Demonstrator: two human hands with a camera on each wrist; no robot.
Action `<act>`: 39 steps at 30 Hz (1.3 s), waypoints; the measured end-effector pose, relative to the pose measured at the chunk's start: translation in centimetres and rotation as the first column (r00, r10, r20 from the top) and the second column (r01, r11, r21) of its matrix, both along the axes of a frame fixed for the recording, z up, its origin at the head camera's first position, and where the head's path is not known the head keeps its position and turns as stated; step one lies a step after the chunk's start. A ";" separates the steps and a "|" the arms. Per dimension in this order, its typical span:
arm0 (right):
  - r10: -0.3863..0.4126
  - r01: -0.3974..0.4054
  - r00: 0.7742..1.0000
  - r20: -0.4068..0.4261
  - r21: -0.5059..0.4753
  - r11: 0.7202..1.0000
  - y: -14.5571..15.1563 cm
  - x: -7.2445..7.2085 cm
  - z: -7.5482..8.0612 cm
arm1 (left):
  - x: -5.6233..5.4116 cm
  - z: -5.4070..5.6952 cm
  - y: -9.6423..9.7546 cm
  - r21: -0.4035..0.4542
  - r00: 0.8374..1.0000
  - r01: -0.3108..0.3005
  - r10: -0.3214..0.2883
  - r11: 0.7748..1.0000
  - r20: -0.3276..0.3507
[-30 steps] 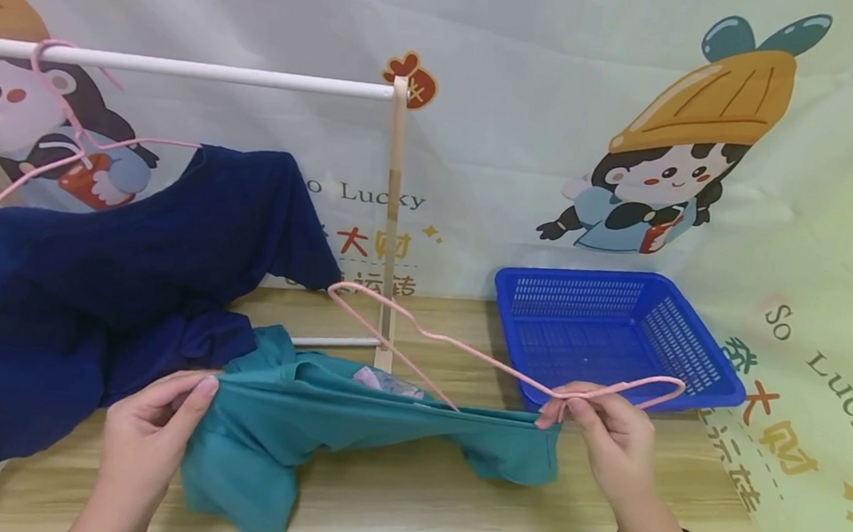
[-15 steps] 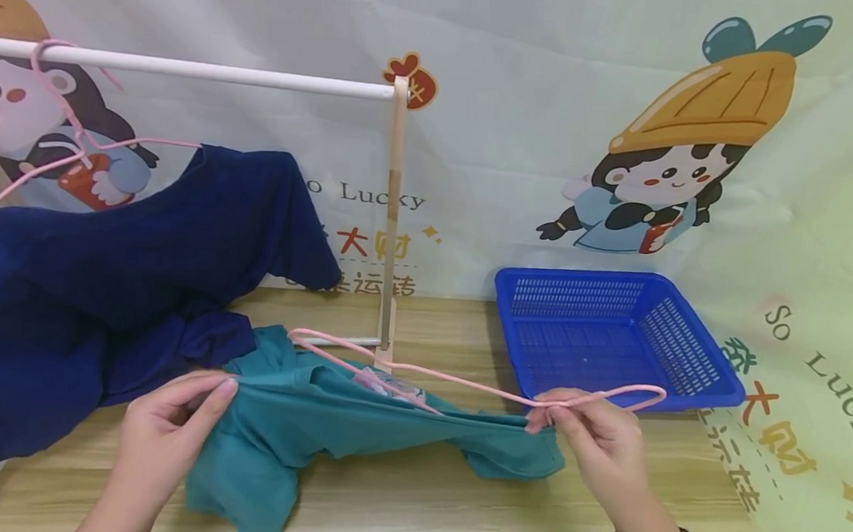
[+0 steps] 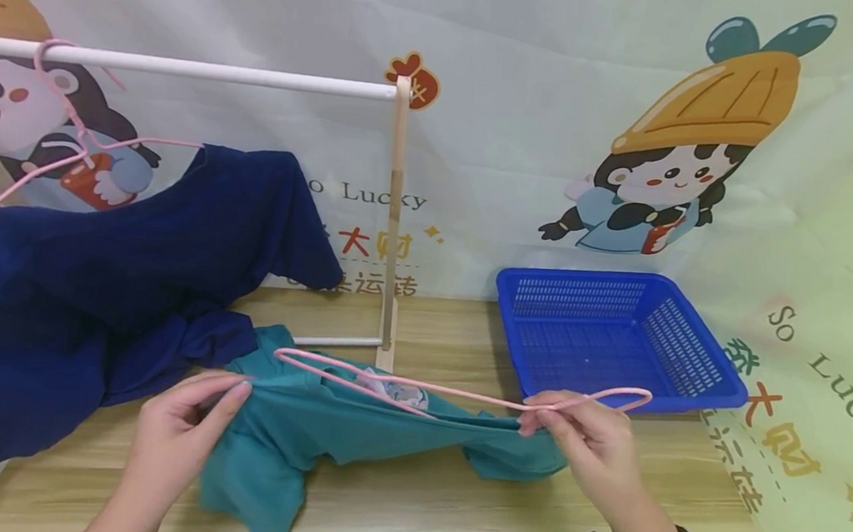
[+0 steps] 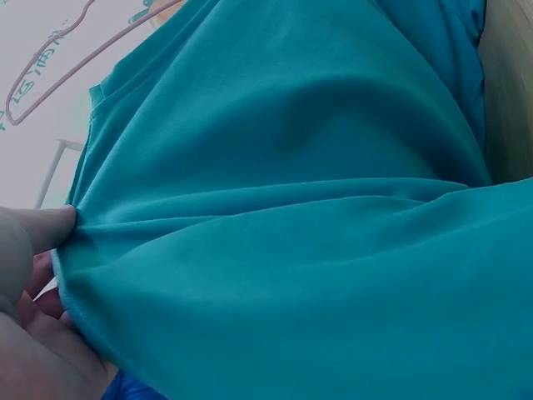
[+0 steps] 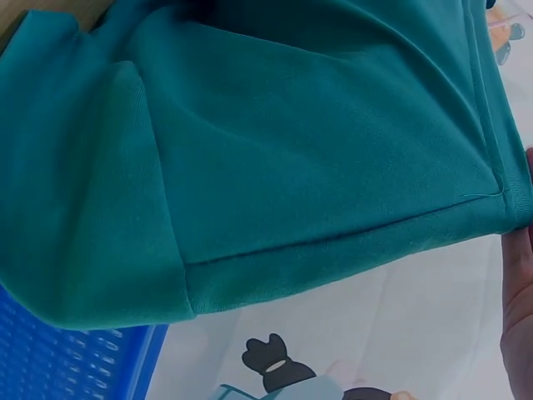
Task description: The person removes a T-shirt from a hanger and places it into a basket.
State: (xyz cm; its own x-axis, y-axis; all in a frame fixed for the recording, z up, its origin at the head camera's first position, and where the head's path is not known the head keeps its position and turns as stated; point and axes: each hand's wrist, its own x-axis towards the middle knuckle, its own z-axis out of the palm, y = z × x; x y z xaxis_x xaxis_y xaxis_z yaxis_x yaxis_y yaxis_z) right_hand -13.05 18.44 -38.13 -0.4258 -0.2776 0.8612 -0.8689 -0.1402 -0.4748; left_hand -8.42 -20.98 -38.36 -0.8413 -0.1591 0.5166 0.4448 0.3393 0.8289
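A teal T-shirt (image 3: 375, 437) stretches between both hands in the head view, its opening facing up. My left hand (image 3: 176, 430) pinches the shirt's edge between thumb and fingers; the left wrist view shows the thumb (image 4: 42, 225) pressed on the cloth. My right hand (image 3: 596, 446) grips a pink clothes hanger (image 3: 454, 391) near its hook and holds the shirt's edge as well. One looped end of the hanger lies over the shirt's left part, and its lower bar dips behind the front edge. A patterned label patch (image 3: 397, 391) shows inside the opening.
A rack with a white rail (image 3: 261, 78) and wooden post (image 3: 394, 213) stands at the left. On it hangs a navy shirt (image 3: 135, 243) on another pink hanger (image 3: 154, 142), close to the left hand. A blue basket (image 3: 514, 348) stands at the back right on the wooden tabletop (image 3: 392, 514).
The right hand has moved left and slightly down, bringing the hanger lower and leftward over the shirt opening. The left hand has shifted right, and the cloth between the hands hangs slacker.
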 end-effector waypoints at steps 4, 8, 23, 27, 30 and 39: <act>-0.053 0.052 0.999 0.014 0.038 0.998 0.0 0.0 0.1 | -0.1 -0.3 0.1 0.071 0.995 0.096 -0.097 0.993 0.012; -0.094 0.088 0.994 0.049 0.101 0.991 -0.1 0.1 0.0 | -0.1 -0.3 0.2 0.016 0.994 0.103 -0.104 0.995 0.041; -0.113 0.112 0.994 -0.007 0.242 0.964 -0.7 0.1 -0.3 | 1.3 2.7 2.6 -0.322 0.987 0.148 -0.159 0.935 -0.008; -0.125 0.132 0.991 -0.044 0.294 0.947 -1.2 0.1 -0.5 | 1.6 3.7 4.1 -0.580 0.987 0.120 -0.162 0.806 -0.021; -0.135 0.145 0.989 -0.054 0.318 0.937 -1.5 0.2 -0.5 | 1.8 3.7 5.0 -0.718 0.982 0.091 -0.182 0.690 -0.051; -0.142 0.160 0.987 -0.079 0.323 0.933 -1.8 0.1 -0.6 | 2.0 3.6 5.8 -0.791 0.990 -0.008 -0.107 0.612 -0.093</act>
